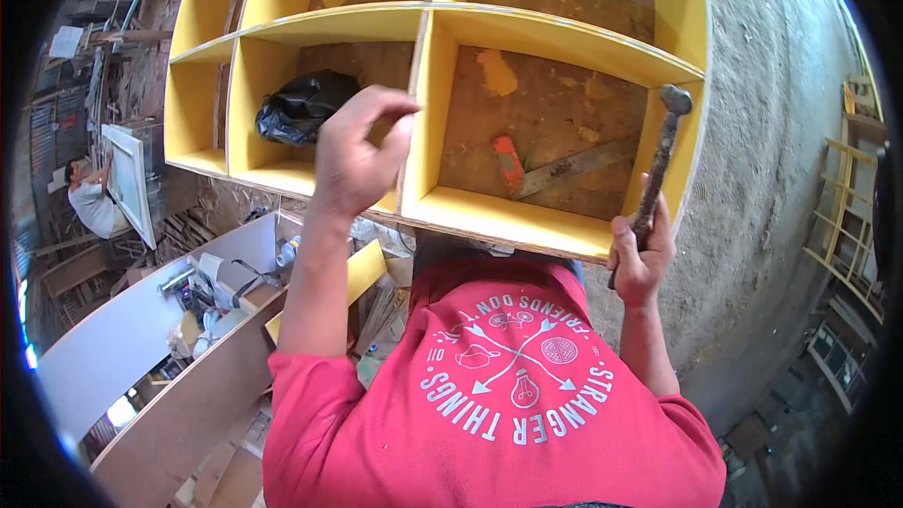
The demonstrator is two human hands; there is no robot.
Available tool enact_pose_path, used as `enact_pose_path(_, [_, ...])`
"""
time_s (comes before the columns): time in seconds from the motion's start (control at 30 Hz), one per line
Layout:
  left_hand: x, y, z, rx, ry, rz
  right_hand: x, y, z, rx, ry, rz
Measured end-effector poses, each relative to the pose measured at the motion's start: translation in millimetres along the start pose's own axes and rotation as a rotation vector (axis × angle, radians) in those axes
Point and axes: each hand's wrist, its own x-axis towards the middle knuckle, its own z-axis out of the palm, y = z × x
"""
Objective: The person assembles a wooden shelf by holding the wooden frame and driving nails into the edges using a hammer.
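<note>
A yellow wooden shelf unit [508, 216] with several compartments lies in front of me. My right hand [641, 249] is wrapped round the handle of a hammer [663, 146], its head upward near the unit's right side panel. My left hand [362, 146] is raised over the divider between two compartments, thumb and forefinger curled near each other; whether something small is between them I cannot make out. Behind it, a black plastic bag [299, 108] sits in the left compartment. In the compartment to the right lie an orange-red object [508, 162] and a flat wooden strip [574, 167].
At lower left, long boards [179, 395] flank a box of tools and containers [212, 306]. Another person [92, 202] holds a white-framed panel [130, 183] at far left. A rough grey wall or floor surface [752, 179] runs along the right, with yellow frames [847, 216] beyond.
</note>
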Motion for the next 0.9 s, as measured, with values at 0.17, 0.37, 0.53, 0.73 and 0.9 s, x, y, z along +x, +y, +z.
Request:
enact_pose_path(0.17, [-71,-72,-67,0.006,0.043,-0.176,7,-7,20,-0.101,0.055,0.057])
enact_pose_path(0.37, [-78,-124,-64,0.153,-0.007,-0.008,8,2,38,-0.242,0.210,0.036])
enact_pose_path(0.53, [-83,-133,-62,0.097,0.056,0.010,9,5,45,-0.305,0.263,-0.004])
enact_pose_path(0.73, [-78,-132,-71,0.010,-0.152,-0.118,13,4,50,-0.336,0.323,-0.013])
enact_pose_path(0.9, [-37,-163,-65,-0.283,-0.707,-0.639,11,8,48,-0.361,0.389,-0.061])
